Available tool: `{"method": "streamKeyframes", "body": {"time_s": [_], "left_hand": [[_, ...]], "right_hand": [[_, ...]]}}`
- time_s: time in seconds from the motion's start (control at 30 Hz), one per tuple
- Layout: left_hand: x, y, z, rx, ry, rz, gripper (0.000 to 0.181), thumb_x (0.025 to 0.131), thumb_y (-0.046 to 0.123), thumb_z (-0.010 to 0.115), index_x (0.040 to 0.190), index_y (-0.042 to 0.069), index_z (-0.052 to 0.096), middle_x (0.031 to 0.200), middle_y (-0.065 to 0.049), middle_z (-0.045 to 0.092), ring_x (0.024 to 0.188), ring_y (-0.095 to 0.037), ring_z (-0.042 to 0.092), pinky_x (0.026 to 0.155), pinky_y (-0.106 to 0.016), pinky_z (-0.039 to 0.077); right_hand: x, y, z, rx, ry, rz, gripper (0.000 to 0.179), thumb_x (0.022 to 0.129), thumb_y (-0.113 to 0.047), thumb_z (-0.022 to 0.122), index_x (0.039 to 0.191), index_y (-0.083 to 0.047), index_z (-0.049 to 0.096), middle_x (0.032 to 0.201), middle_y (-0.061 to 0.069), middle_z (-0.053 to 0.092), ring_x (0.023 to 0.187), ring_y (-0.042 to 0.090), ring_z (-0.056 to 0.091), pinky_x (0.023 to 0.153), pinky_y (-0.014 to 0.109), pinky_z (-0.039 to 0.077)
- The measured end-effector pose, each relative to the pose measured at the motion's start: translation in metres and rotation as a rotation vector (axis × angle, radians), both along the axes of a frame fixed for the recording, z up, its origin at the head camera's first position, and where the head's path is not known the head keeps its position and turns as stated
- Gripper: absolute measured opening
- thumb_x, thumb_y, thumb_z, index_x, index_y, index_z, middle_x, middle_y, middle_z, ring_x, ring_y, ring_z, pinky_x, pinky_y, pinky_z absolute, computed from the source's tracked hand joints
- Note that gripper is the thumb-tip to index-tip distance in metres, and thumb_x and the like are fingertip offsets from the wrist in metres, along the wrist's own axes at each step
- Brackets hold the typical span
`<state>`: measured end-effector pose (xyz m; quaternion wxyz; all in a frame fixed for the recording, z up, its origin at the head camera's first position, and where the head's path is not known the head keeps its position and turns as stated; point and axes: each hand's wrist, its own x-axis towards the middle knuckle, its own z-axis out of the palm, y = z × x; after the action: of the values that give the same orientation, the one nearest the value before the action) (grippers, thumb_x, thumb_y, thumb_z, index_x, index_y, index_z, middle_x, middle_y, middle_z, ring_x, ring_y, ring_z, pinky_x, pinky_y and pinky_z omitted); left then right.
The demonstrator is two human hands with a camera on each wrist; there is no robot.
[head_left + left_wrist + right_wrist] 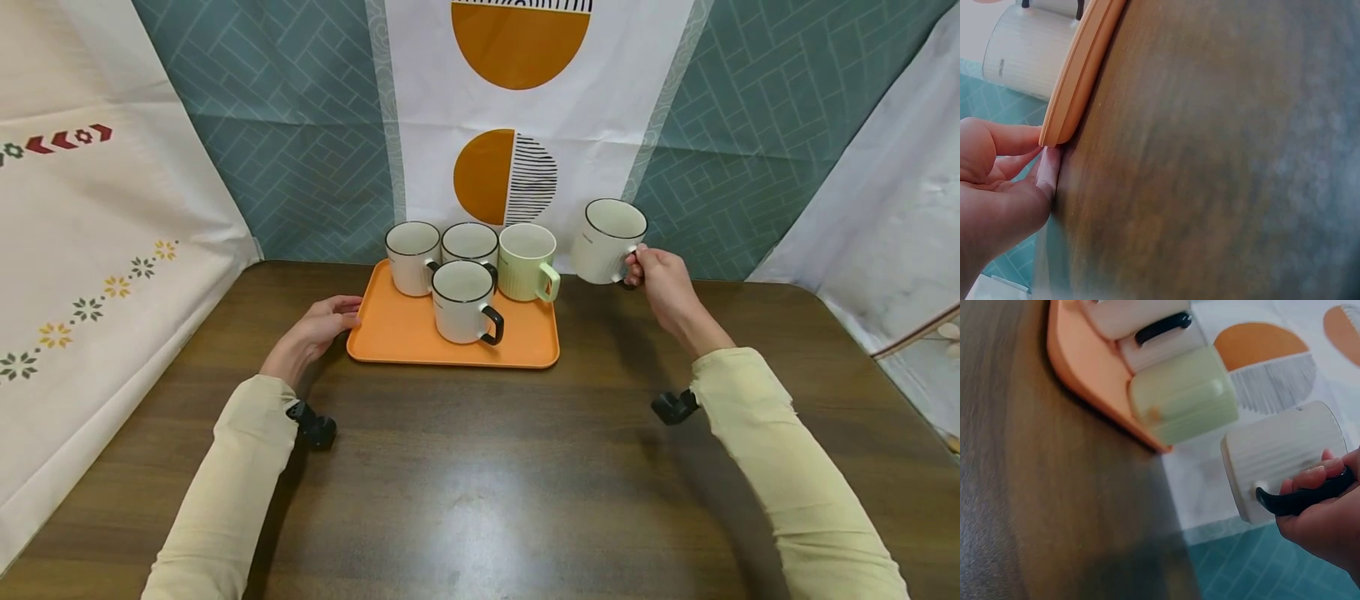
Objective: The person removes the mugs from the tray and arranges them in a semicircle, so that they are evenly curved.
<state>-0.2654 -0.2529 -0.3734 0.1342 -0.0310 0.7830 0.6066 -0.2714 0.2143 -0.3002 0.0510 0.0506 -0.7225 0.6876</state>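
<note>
My right hand grips the black handle of a white mug with a dark rim, holding it raised to the right of the orange tray. The mug's ribbed wall shows in the right wrist view. On the tray stand three white mugs with black handles: one at back left, one at back middle, one in front. A pale green mug stands at back right. My left hand pinches the tray's left edge, thumb low against the rim and forefinger above.
The tray lies on a dark brown wooden table near its back edge. Behind it hangs a teal cloth with a white, orange-patterned panel. White cloths flank the table. A black wrist camera is strapped at each sleeve.
</note>
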Motion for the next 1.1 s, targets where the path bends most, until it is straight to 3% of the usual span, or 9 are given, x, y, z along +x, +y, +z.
{"method": "streamKeyframes", "body": {"time_s": [0.43, 0.7, 1.1], "left_hand": [[0.001, 0.002, -0.001, -0.006, 0.007, 0.007, 0.055, 0.096, -0.009, 0.041, 0.147, -0.012, 0.021, 0.145, -0.031, 0.028, 0.131, -0.036, 0.033, 0.111, -0.043, 0.028], [0.002, 0.003, 0.000, -0.011, -0.004, 0.021, 0.054, 0.096, -0.010, 0.040, 0.147, -0.012, 0.021, 0.145, -0.030, 0.028, 0.130, -0.036, 0.033, 0.111, -0.043, 0.028], [0.001, 0.001, -0.001, -0.004, 0.000, 0.027, 0.055, 0.095, -0.009, 0.041, 0.147, -0.011, 0.023, 0.144, -0.029, 0.030, 0.130, -0.037, 0.033, 0.111, -0.043, 0.028]], "right_hand": [[-0.015, 0.003, -0.033, 0.071, -0.074, -0.075, 0.032, 0.106, -0.017, 0.031, 0.090, 0.006, 0.047, 0.071, -0.003, 0.042, 0.065, 0.010, 0.040, 0.064, 0.021, 0.039], [-0.021, 0.002, -0.049, 0.015, -0.071, -0.075, 0.032, 0.105, -0.015, 0.032, 0.085, 0.005, 0.048, 0.068, -0.003, 0.041, 0.063, 0.010, 0.039, 0.063, 0.022, 0.038], [-0.020, 0.008, -0.055, 0.037, -0.077, -0.038, 0.033, 0.105, -0.016, 0.037, 0.088, 0.008, 0.050, 0.071, -0.001, 0.045, 0.066, 0.010, 0.043, 0.065, 0.022, 0.041]]}}
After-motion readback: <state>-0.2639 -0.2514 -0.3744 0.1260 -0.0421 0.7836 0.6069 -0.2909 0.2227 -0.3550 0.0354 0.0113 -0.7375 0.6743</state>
